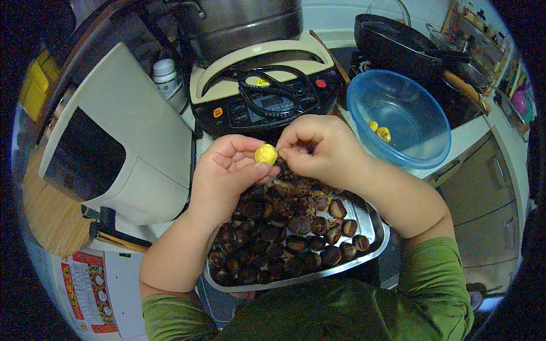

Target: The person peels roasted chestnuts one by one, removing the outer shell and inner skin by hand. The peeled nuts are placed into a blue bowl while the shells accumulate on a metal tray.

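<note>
My left hand [232, 164] holds a peeled yellow chestnut [265, 154] between thumb and fingers. Close to its right side is my right hand [318, 147], thumb and forefinger pinched together; whether a bit of skin is between them cannot be told. Beneath both hands lies a metal tray [298, 281] of brown chestnuts [300, 225] in their shells, with loose shell pieces [286, 185] towards its back. A translucent blue plastic bowl [409, 123] at the right has a few yellow peeled chestnuts [383, 134] inside.
A black and cream cooker [264, 102] with a coiled black cable stands behind the tray. A white appliance [140, 140] is at the left, beside a white bottle [165, 74]. A large metal pot [251, 25] and a dark wok [392, 38] stand at the back.
</note>
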### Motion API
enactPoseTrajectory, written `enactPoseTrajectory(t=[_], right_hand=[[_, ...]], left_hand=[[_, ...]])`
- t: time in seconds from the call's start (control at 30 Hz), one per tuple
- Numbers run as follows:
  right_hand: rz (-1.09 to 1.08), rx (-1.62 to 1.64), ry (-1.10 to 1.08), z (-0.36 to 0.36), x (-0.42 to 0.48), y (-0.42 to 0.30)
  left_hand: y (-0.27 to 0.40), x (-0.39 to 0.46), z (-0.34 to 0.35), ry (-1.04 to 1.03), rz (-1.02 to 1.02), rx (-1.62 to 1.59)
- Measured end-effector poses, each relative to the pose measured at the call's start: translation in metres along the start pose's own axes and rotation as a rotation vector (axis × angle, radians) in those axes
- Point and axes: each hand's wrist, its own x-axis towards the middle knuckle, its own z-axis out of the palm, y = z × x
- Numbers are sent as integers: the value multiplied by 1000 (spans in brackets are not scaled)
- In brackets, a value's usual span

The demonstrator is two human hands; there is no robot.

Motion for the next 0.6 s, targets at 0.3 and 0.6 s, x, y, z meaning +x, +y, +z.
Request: enactPoseTrajectory(t=[0.3,0.6], right_hand=[[127,148,-1,0,1,-1],[122,120,-26,-1,1,-3]], left_hand=[[2,1,2,13,-12,-35],[1,1,2,28,-18,20]])
